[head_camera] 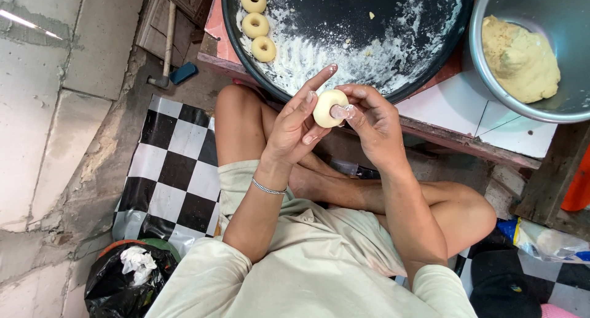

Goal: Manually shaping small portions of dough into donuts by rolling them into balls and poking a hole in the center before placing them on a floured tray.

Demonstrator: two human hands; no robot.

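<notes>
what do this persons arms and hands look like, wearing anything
Both arms are bare from the short, pale cream sleeves down. The left hand has a thin silver chain bracelet at the wrist. The right hand shows no ring, watch or glove. The fingertips of both hands look dusted with white flour.

You have two hands up, your left hand (pixel 295 124) and your right hand (pixel 372 124), with one round dough piece (pixel 327 107) between them. You can count three dough rings (pixel 255 25) on the one big black tray (pixel 393 90). You have one metal bowl (pixel 485 78) with one dough lump (pixel 519 59) in it.
</notes>
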